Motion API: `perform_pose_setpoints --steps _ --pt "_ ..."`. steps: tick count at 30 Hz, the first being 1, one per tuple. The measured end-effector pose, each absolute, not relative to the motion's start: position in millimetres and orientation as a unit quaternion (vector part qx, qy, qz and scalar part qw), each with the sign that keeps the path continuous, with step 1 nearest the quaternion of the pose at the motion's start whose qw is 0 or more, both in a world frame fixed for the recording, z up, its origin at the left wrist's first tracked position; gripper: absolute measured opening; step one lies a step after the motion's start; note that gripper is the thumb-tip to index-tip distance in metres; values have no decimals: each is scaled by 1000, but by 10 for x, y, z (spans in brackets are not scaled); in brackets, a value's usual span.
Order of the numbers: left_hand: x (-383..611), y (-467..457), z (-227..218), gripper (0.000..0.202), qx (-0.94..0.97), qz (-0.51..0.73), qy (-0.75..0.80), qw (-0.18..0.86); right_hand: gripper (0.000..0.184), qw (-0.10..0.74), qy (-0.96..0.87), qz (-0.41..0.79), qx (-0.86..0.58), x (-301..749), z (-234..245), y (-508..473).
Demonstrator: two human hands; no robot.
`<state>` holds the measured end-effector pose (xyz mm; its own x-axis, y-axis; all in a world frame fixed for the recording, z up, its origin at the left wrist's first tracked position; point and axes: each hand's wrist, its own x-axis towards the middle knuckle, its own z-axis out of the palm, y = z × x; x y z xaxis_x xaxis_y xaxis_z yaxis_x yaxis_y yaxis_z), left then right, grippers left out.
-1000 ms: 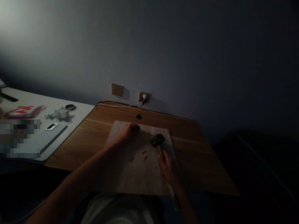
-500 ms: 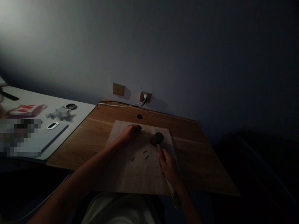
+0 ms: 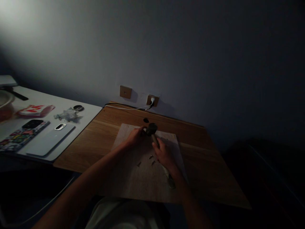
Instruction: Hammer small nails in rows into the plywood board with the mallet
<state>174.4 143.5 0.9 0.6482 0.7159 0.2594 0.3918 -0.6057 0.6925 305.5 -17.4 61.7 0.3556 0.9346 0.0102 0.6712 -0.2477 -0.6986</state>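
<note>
Right hand (image 3: 164, 154) is gripping a dark-headed, pale-handled hammer (image 3: 151, 129), its fingers closing round the shaft a little below the rounded head. Since half a second ago the hammer has been shifting left and outward. Its head was showing apart from the left hand (image 3: 135, 136), over the right part of the pale, rectangular wooden board (image 3: 133, 178); now it is overlapping the middle of the board's far edge, just beside the left fingertips. Whether it is touching them, or anything beneath, the view is not showing. Judgement: both hands are now attending to one spot, which is putting those fingertips at some risk from the head.

Left hand is bending inward near the board's far left corner, fingertips pointing toward the head. Too dark there to tell whether they are pinching something or simply pressing together.

Hammer is slanting across the board, butt end pointing toward the near right corner. Three small, pointed, silvery metal pieces (image 3: 151, 156) are lying loose around the board's middle: two just left of the right hand, one farther toward the left edge. Board is resting on the brown wooden worktop (image 3: 200, 159), its near edge running close to the worktop's near edge.
</note>
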Motion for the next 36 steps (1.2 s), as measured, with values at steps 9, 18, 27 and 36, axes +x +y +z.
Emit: perform_pose_setpoints --steps 9,18,27,36 --pt "1753 1461 -32 48 860 258 339 282 45 282 -541 191 -769 3011 598 -136" --pt "1747 1449 20 50 856 267 332 293 47 292 -533 194 -771 3011 570 -172" --pt "1582 985 413 20 933 181 204 234 51 330 -495 224 -772 3290 483 -781" --pt "1793 497 478 14 992 50 99 64 55 304 -490 190 -794 3492 253 -987"
